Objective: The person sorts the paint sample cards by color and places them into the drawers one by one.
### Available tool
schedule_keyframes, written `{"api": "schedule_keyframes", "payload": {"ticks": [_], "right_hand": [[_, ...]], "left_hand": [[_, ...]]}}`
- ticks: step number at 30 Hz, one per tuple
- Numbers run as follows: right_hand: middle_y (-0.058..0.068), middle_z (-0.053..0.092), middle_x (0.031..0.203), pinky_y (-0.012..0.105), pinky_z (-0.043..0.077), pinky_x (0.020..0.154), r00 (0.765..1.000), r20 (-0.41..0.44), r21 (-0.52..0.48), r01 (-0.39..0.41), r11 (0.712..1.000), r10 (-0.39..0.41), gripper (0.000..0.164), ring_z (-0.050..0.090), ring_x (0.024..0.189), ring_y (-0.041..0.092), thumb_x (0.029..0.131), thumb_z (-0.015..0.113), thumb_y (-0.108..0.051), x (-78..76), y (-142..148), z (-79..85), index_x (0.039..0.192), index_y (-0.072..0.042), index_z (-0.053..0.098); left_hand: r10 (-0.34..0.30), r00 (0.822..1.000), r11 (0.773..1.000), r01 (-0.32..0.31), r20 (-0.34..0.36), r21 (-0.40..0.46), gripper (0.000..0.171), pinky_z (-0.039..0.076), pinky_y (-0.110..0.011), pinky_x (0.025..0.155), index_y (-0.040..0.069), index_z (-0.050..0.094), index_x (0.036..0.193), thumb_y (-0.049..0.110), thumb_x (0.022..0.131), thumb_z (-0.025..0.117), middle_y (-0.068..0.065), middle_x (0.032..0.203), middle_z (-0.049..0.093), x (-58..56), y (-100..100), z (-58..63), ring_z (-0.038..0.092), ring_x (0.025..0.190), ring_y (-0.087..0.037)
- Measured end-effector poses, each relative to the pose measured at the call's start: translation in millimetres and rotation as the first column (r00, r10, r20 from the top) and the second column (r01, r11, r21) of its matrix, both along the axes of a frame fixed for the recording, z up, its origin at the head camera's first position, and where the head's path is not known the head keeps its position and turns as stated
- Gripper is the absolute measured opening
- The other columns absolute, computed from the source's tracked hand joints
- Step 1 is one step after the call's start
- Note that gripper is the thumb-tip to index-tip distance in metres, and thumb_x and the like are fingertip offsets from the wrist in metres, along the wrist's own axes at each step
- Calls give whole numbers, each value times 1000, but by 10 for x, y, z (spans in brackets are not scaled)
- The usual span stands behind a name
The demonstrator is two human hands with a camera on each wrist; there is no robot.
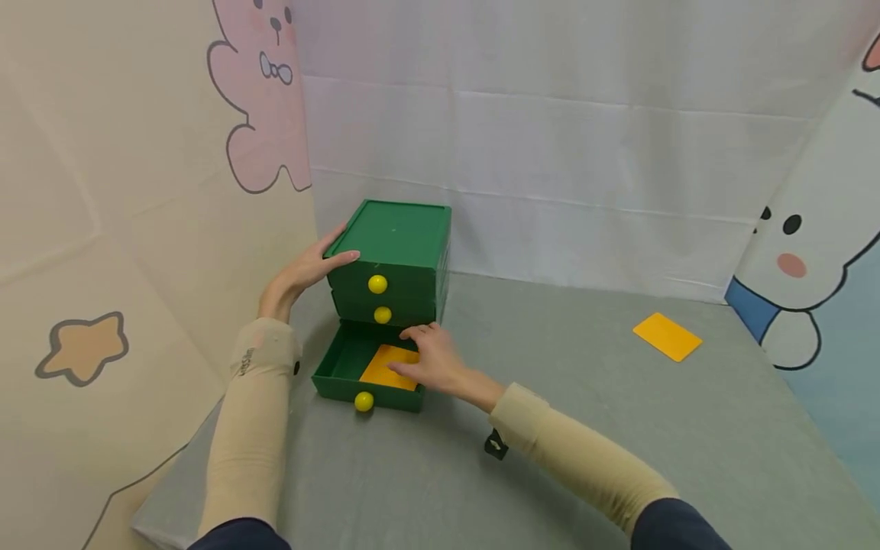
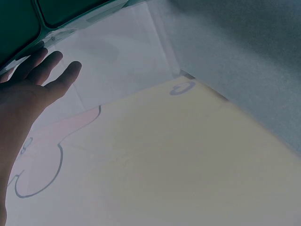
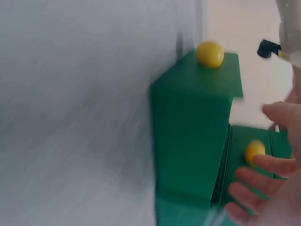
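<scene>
A green cabinet (image 1: 399,233) with yellow round knobs stands on the grey table. Its bottom drawer (image 1: 333,388) is pulled out, and an orange card (image 1: 382,365) lies inside. My left hand (image 1: 302,275) rests on the cabinet's top left edge, thumb over the top; in the left wrist view its fingers (image 2: 63,80) extend along the side. Over the drawer's right side is my right hand (image 1: 436,363), partly covering the card. The right wrist view shows its fingers (image 3: 256,181) spread apart beside the drawer (image 3: 190,141), with nothing between them.
Another orange card (image 1: 668,337) lies on the table (image 1: 564,367) at the right. A pale curtain (image 1: 550,153) hangs behind, and a cream sheet with printed figures (image 1: 137,229) borders the left. Two upper drawers are closed, their knobs (image 1: 377,284) facing front.
</scene>
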State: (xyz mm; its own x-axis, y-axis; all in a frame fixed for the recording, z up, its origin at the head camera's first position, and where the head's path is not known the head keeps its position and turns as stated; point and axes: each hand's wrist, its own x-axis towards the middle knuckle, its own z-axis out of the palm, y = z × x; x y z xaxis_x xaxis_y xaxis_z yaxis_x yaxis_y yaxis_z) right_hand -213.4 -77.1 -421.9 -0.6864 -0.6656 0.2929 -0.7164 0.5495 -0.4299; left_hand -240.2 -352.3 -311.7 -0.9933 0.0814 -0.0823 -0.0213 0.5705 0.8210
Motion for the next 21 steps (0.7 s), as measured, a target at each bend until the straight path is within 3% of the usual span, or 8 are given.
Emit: {"api": "schedule_keyframes", "payload": {"ticks": [2,5,10,16,19,21], "right_hand": [[14,71,109,42,51,86,998,-65,-127,-2,992,-6,41,62,96,29,85,72,-32,-76,299,-43,111,0,68],[18,71,97,47,52,83,983,-157,-250,50,967,-92,34,65,90,32,81,74,-24,-326,874,-161,102,3,68],[29,65,108,57,46,91,937,-123,-265,285,921,-326,44,59,102,44,79,76,-18,-824,2012,-372,110,11,63],[38,52,125,65,34,97,811,-19,-91,581,809,-584,64,44,114,55,86,70,-30,-1084,3240,-421,128,13,51],[41,43,132,66,32,99,752,83,40,653,756,-654,77,38,119,55,90,62,-41,-1122,3669,-409,136,16,39],[43,36,136,65,30,102,696,169,108,691,715,-698,83,34,123,56,92,58,-44,-1133,3852,-413,140,18,29]], "left_hand": [[-10,1000,1000,10,1,2,82,5,-67,117,31,1,156,45,95,53,-2,165,-5,22,31,27,-4,152,-33],[-12,1000,1000,12,-1,8,81,5,-66,117,28,1,157,43,96,52,-3,165,-5,37,46,40,-4,152,-33],[-9,1000,1000,9,10,23,80,4,-68,116,30,1,157,43,97,52,-3,164,-6,68,36,31,-5,151,-33],[-8,1000,999,7,20,34,81,2,-72,113,32,0,156,44,96,53,-4,164,-8,57,23,2,-6,151,-36],[-4,1000,1000,3,21,29,82,2,-72,113,31,0,157,45,96,53,-4,164,-8,28,36,6,-6,151,-37],[-3,1000,1000,2,20,27,81,2,-73,113,30,0,157,44,96,52,-5,164,-8,19,51,16,-6,151,-37]]}}
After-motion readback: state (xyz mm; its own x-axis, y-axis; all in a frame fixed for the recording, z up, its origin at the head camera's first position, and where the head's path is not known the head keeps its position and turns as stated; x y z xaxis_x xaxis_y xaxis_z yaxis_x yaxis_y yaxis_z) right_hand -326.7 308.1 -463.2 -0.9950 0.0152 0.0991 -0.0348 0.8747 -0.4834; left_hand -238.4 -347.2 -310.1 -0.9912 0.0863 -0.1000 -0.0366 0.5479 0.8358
